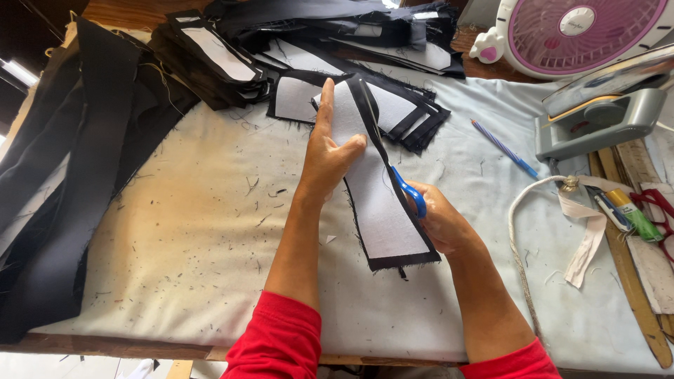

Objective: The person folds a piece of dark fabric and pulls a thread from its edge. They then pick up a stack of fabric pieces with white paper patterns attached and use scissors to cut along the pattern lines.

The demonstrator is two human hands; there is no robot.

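At nine o'clock, long black fabric strips [70, 175] drape over the padded worktable [203, 238]. Toward eleven o'clock sits a stack of cut black pieces [210, 63]. At centre, the left hand [326, 151] lies flat with fingers spread, pressing a curved white-interfaced black fabric piece [379, 210] to the table. Just right of it, the right hand [439, 221] is clenched through the blue handles of scissors [393, 165], whose blades point toward twelve o'clock along the piece's dark edge. At two o'clock lie a blue pencil [502, 146], a grey iron [604, 112] and a pink fan [576, 31].
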